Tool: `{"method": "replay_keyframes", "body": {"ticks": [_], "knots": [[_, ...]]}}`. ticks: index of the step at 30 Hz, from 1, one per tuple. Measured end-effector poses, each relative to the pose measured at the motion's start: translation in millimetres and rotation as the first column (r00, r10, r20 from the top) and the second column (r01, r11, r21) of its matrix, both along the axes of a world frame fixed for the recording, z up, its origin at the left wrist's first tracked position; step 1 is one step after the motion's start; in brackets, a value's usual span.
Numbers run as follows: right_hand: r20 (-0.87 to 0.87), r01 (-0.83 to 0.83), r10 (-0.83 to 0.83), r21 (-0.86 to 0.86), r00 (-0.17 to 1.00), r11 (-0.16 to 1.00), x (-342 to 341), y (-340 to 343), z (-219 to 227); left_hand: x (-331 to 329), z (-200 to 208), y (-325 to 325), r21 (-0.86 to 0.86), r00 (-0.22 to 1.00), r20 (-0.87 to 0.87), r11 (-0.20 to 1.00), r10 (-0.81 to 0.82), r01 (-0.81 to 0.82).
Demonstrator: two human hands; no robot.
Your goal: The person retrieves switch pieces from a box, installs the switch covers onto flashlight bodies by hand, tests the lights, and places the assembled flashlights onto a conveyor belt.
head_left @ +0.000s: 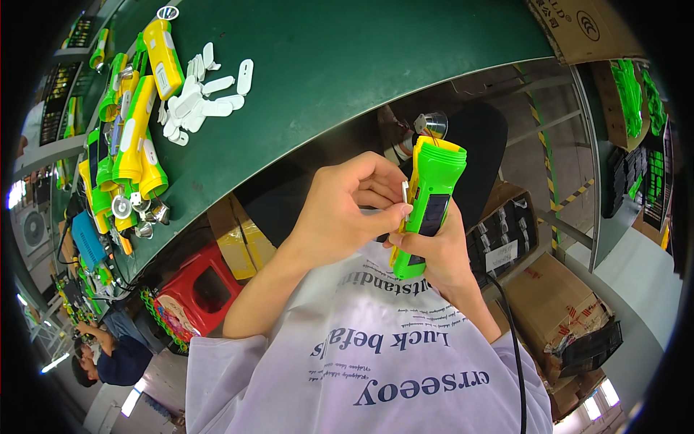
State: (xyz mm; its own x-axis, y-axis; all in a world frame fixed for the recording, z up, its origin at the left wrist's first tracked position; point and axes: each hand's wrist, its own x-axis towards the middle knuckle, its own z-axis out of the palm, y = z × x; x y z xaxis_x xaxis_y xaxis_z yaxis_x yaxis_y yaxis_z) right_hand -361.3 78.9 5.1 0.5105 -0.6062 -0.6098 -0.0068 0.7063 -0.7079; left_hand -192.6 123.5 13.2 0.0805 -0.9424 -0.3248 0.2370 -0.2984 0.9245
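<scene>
My right hand (441,257) grips a green and yellow torch body (428,206) from below, its open end tilted up. A silver reflector (431,124) on thin wires hangs out just above that end. My left hand (347,210) pinches a small white plastic piece (405,194) between thumb and fingers and presses it against the torch's left side. Both hands are held close over my lap, below the edge of the green table (325,65).
On the table's left lie several yellow and green torch bodies (137,123), a heap of white plastic pieces (199,98) and silver reflectors (141,213). A red stool (199,289) and cardboard boxes (557,304) stand on the floor. Another person (108,354) sits at lower left.
</scene>
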Motion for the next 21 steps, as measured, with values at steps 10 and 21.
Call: {"method": "replay_keyframes", "body": {"ticks": [10, 21], "knots": [[0.025, 0.000, 0.001, -0.040, 1.000, 0.999, 0.3, 1.1, -0.1, -23.2, 5.5, 7.3, -0.123, 0.923, 0.366, 0.989, 0.120, -0.080], [-0.030, -0.096, 0.094, -0.076, 0.995, 0.993, 2.0, 4.1, 0.0, -32.2, -10.4, 7.9, -0.042, 0.963, 0.182, 0.980, 0.198, -0.193]]}}
